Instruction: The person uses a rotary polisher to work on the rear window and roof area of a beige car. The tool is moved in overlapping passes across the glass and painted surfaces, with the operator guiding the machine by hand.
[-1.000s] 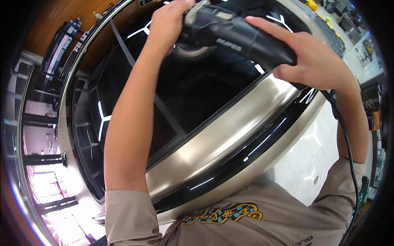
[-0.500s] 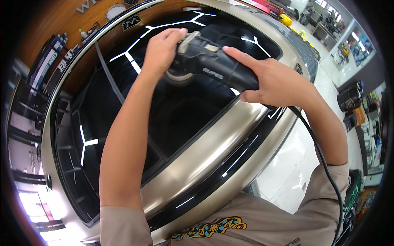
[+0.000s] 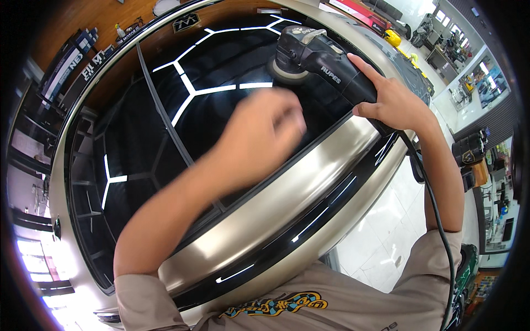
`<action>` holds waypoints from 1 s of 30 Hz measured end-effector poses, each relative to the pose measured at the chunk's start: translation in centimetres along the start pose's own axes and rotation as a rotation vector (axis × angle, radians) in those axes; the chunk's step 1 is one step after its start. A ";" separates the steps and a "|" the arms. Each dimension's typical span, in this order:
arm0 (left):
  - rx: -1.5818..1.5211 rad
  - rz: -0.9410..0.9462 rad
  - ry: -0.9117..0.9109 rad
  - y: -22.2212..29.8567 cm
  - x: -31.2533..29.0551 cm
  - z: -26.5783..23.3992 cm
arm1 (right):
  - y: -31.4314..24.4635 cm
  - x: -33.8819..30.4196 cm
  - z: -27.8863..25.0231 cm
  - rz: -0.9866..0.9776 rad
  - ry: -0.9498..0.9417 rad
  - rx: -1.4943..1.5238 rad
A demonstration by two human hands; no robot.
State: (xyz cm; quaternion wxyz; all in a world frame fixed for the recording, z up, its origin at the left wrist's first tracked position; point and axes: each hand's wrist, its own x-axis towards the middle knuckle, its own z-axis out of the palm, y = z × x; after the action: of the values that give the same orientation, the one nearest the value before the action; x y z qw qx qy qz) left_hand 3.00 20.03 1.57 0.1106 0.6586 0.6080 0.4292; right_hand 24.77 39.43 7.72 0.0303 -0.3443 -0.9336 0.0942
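Observation:
My right hand (image 3: 395, 105) is closed round the rear body of a black corded polisher (image 3: 337, 71), with its index finger stretched along the top. The polisher's round pad (image 3: 288, 74) rests on or just above the glossy black panel (image 3: 232, 118) of a champagne-coloured car. Lower and to the left, my left hand (image 3: 270, 127) is off the tool, above the black panel. Motion blurs that hand; its fingers look curled, and nothing shows in them.
The polisher's black cable (image 3: 433, 204) hangs down along my right arm. Champagne bodywork (image 3: 265, 215) and a glossy black strip (image 3: 298, 237) run between me and the panel. A dark trim strip (image 3: 160, 107) crosses the panel. White floor tiles (image 3: 370, 237) lie to the right.
My left hand has let go of the polisher's head and come down toward me. My right hand and the polisher have shifted to the right.

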 end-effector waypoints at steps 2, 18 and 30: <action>0.153 0.185 -0.228 3.3 -5.7 0.6 | -0.2 0.3 -0.1 -0.010 0.009 -0.005; 0.445 0.200 -0.406 8.4 -13.9 1.5 | 1.2 0.8 0.1 -0.006 0.089 0.011; 0.378 0.159 -0.448 7.4 -14.8 2.0 | 8.2 6.0 0.8 0.139 0.105 0.049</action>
State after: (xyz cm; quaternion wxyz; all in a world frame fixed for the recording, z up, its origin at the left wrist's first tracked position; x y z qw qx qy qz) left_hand 11.22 5.74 -1.06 0.0834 0.7914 0.5842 0.1599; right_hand 25.32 49.29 5.31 0.0808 -0.4119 -0.9020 0.1008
